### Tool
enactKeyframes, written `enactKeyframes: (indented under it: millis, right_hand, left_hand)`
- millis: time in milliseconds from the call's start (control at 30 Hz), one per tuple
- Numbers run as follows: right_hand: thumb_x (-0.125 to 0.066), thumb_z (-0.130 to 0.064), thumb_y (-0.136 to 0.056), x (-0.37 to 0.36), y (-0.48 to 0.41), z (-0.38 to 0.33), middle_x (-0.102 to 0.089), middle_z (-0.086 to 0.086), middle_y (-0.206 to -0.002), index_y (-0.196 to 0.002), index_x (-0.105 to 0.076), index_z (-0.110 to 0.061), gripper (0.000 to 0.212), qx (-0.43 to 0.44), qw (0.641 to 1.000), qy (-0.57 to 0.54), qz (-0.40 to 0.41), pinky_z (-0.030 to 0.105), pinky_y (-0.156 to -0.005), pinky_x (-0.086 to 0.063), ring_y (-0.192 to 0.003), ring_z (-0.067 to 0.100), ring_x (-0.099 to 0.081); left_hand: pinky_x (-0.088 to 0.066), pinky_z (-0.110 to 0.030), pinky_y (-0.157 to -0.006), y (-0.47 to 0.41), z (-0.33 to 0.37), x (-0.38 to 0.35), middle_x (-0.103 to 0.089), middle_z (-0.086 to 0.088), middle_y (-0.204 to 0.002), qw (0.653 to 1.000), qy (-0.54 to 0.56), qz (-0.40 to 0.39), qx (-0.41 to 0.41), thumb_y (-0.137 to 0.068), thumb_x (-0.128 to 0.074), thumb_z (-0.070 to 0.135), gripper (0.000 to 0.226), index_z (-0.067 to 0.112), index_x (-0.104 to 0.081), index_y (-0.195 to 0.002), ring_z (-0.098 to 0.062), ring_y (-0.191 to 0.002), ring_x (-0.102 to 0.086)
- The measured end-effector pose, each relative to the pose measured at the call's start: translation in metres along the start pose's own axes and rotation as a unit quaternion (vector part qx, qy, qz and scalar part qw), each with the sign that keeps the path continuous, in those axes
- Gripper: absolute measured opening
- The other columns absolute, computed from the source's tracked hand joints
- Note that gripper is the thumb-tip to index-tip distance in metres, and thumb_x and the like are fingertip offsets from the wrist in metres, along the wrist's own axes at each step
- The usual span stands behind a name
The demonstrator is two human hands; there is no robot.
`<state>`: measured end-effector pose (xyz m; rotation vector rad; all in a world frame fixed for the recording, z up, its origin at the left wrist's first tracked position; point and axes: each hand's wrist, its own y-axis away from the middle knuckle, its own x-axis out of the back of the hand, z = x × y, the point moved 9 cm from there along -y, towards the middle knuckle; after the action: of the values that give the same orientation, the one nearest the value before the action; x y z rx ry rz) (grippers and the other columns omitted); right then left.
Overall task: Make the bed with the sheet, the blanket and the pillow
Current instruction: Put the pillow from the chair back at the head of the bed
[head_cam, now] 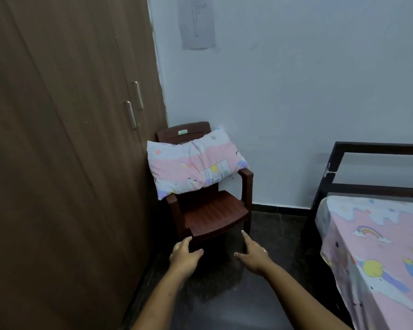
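A pink and white patterned pillow [196, 163] lies across the arms of a dark red plastic chair [212, 213] in the corner. My left hand [185, 254] and my right hand [253, 254] are stretched out low in front of the chair seat, fingers relaxed, both empty and well short of the pillow. At the right, the bed [377, 256] carries a matching pink patterned sheet that hangs over its near edge. No blanket is in view.
A tall brown wardrobe [65, 139] fills the left side, right beside the chair. The bed's dark frame [358, 167] stands against the pale wall. Dark floor [267, 225] runs between chair and bed.
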<state>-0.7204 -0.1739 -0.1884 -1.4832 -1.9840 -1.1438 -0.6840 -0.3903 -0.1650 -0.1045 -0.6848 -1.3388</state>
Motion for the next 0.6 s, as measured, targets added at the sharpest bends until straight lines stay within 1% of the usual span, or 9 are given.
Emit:
enactKeyframes:
  millis: [133,267,333,400,500,600]
  right_hand:
    - [-0.053,-0.036,-0.094,0.028,-0.097,-0.006,-0.029,0.009,-0.154,-0.154,-0.001,-0.026,0.079,-0.004,1.000,-0.015,0.000,0.036,-0.114,-0.024,-0.140,0.031,-0.030]
    - [-0.053,-0.038,-0.094,0.065,-0.199,-0.022,-0.029,0.010,-0.154,-0.154,-0.001,-0.026,0.080,-0.005,1.000,-0.012,-0.012,0.034,-0.114,-0.026,-0.138,0.030,-0.033]
    - [-0.054,-0.039,-0.094,0.090,-0.252,-0.035,-0.033,0.009,-0.153,-0.154,-0.003,-0.024,0.080,0.000,1.000,-0.010,-0.010,0.035,-0.112,-0.029,-0.137,0.028,-0.036]
    - [-0.054,-0.038,-0.095,0.111,-0.303,-0.044,-0.033,0.011,-0.152,-0.154,-0.007,-0.020,0.078,0.002,1.000,-0.009,-0.008,0.034,-0.111,-0.030,-0.138,0.029,-0.036]
    - [-0.054,-0.033,-0.095,0.129,-0.357,-0.058,-0.030,0.016,-0.153,-0.153,-0.011,-0.014,0.075,-0.001,0.998,-0.057,-0.018,0.037,-0.113,-0.028,-0.140,0.031,-0.032]
    - [-0.054,-0.029,-0.096,0.128,-0.404,-0.062,-0.030,0.015,-0.153,-0.152,-0.012,-0.010,0.073,-0.012,0.994,-0.099,-0.054,0.032,-0.111,-0.027,-0.140,0.029,-0.031]
  left_hand:
    - [-0.033,-0.030,-0.108,-0.094,0.032,-0.019,-0.031,-0.006,-0.149,1.000,0.003,-0.013,-0.008,-0.090,-0.061,0.027,0.058,0.020,-0.039,-0.143,-0.024,-0.134,-0.036]
    - [-0.035,-0.029,-0.108,-0.183,0.059,-0.029,-0.033,-0.007,-0.147,1.000,-0.006,-0.015,0.022,-0.089,-0.062,0.029,0.058,0.020,-0.041,-0.142,-0.024,-0.132,-0.039]
    - [-0.037,-0.029,-0.106,-0.229,0.082,-0.026,-0.034,-0.007,-0.145,1.000,-0.011,-0.009,0.023,-0.089,-0.062,0.029,0.055,0.020,-0.042,-0.141,-0.024,-0.131,-0.039]
    - [-0.036,-0.030,-0.107,-0.276,0.104,-0.021,-0.035,-0.008,-0.145,1.000,-0.004,0.012,0.014,-0.089,-0.062,0.027,0.053,0.019,-0.045,-0.139,-0.025,-0.131,-0.039]
    - [-0.036,-0.030,-0.107,-0.323,0.122,-0.018,-0.037,-0.007,-0.144,1.000,0.012,0.019,0.016,-0.089,-0.063,0.024,0.050,0.017,-0.048,-0.136,-0.023,-0.130,-0.040]
    - [-0.040,-0.034,-0.105,-0.364,0.125,-0.022,-0.043,-0.005,-0.140,0.999,0.010,0.001,0.035,-0.087,-0.064,0.028,0.048,0.019,-0.051,-0.132,-0.022,-0.125,-0.046]
